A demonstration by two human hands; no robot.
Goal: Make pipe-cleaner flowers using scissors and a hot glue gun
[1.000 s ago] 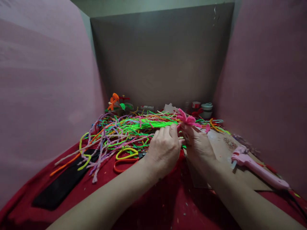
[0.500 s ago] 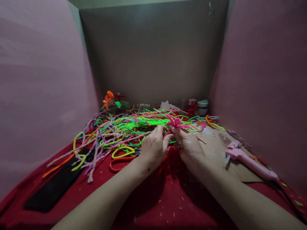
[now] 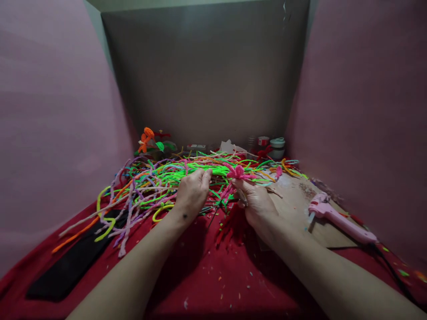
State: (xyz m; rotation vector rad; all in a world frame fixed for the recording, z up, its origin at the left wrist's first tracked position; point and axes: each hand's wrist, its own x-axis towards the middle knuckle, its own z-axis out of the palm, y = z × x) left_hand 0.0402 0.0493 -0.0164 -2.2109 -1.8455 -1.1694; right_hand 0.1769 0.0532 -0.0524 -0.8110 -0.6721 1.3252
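A pink flower of bent pipe cleaners (image 3: 238,172) is pinched in my right hand (image 3: 258,200), its petals above the fingertips and pink stem ends below. To the left, my left hand (image 3: 193,191) is closed at the near edge of a heap of pipe cleaners (image 3: 160,178). Bright green pipe cleaners (image 3: 218,170) lie right behind its fingertips; what those fingers hold, if anything, is hidden. Scissors with a yellow handle loop (image 3: 160,214) lie partly under the left forearm. Red pipe cleaners (image 3: 230,229) rest on the cloth between my wrists.
On the right, a pink glue gun (image 3: 340,218) with a cord lies over a brown board (image 3: 296,209). A black flat piece (image 3: 70,271) is at left on the red cloth (image 3: 200,284). Orange flowers (image 3: 146,138) and a lidded cup (image 3: 277,147) stand at the back.
My left hand has moved left, away from the pink flower, to the green pipe cleaners. My right hand still holds the flower. The whole view has shifted slightly.
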